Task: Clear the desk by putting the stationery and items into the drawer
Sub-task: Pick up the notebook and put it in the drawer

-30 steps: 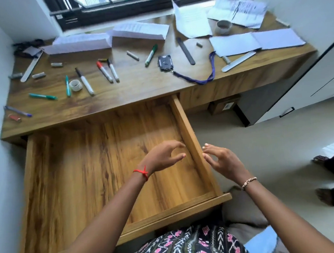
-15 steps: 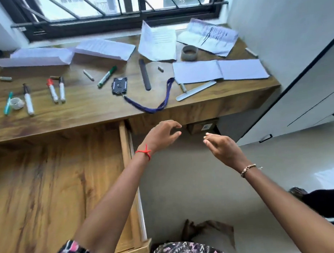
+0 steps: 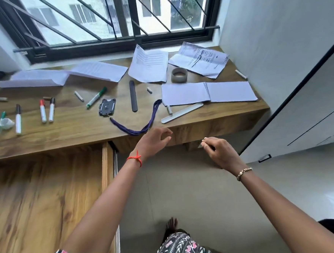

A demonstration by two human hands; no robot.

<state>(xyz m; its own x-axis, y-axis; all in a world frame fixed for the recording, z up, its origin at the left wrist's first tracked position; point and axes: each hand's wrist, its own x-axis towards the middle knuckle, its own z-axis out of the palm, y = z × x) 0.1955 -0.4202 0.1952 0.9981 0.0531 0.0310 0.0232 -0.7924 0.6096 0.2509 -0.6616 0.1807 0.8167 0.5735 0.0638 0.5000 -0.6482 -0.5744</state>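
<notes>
Now both hands are free and hold nothing. The left hand (image 3: 155, 140) has the fingers loosely bent, with a gap between thumb and fingers, and it hovers at the front edge of the desk (image 3: 64, 133), just below the loop of the purple lanyard (image 3: 138, 132). The right hand (image 3: 220, 152) is beside it, lower, over the floor, with the fingers more curled but closed on no object.

The lanyard hangs a little over the desk edge and leads to a dark badge holder (image 3: 107, 106). Near them lie a black strip (image 3: 133, 96), a white ruler (image 3: 182, 112) and an open spiral notebook (image 3: 209, 92). Behind the notebook stand a tape roll (image 3: 179, 75) and loose papers (image 3: 149, 64). To the left there are a green marker (image 3: 96, 97), a red marker (image 3: 43, 111) and a small white tape roll (image 3: 6, 123). The drawer (image 3: 48, 194) is pulled out at the left, under the desk top.
</notes>
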